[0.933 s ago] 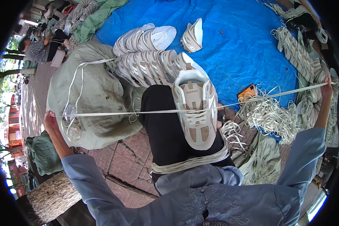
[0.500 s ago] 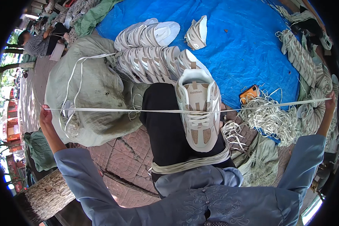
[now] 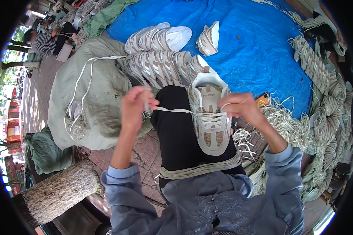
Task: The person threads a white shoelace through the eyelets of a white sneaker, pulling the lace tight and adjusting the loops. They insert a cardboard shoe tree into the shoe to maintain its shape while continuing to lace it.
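Observation:
A beige and white sneaker upper (image 3: 213,141) rests on my black-trousered lap, its toe toward me. White lace crosses the lower part of its opening in several rows. To the left of the upper, my left hand (image 3: 136,105) pinches one end of the shoelace (image 3: 176,111), which runs from the fingers to the eyelets. My right hand (image 3: 241,106) is at the upper's right edge, fingers closed on the other part of the lace. A bundle of laces (image 3: 202,169) lies across my thighs.
Stacked uppers (image 3: 155,68) and a single upper (image 3: 208,38) lie on a blue tarp (image 3: 255,43). A pale sack (image 3: 98,90) stands at left, a lace pile (image 3: 288,121) at right, near an orange object (image 3: 264,99). A log (image 3: 60,192) is at lower left; a person (image 3: 47,42) sits far left.
Both hands have come in from wide apart to beside the upper. The lace, stretched taut across before, is now short and slacker between the left hand and the eyelets.

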{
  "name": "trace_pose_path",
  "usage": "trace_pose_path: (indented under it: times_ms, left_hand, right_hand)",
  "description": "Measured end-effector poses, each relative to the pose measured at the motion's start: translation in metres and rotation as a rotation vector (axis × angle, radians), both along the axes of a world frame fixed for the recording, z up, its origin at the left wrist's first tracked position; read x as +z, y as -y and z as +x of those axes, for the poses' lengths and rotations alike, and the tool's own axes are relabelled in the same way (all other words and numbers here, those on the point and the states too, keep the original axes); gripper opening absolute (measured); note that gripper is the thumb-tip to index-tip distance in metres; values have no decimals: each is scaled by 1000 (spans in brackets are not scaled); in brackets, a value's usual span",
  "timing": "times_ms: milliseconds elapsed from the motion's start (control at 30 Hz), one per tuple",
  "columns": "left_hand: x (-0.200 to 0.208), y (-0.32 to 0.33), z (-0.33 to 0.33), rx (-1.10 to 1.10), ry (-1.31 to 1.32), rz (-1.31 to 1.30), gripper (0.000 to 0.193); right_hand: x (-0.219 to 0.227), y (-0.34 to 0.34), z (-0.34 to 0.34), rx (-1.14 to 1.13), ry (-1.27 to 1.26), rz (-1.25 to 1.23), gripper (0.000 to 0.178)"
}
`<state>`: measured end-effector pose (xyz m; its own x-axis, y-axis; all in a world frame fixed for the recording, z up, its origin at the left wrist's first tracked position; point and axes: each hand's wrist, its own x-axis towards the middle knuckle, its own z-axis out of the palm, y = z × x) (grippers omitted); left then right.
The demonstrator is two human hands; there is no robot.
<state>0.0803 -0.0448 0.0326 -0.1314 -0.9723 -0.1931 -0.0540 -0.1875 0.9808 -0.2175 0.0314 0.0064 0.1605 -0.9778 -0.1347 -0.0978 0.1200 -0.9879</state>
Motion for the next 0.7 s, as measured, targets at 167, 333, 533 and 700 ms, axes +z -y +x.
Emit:
trace_pose_path:
  times_ms: [167,333,533,700]
  left_hand:
    - [-17,-38,-60,-228,487,-368,9]
    - [-35,-62,-68,-346,744,-500,3]
    - [-43,-69,-71,-282,801,-586,6]
    - [-41,-73,-77,-343,942,-771,8]
  right_hand:
    - [-2,-4,45,36,-31,235,13]
    - [-6,-6,39,99,58,274,12]
    - [-13,-7,40,95,92,280,12]
    - [-14,-15,47,72,100,137,10]
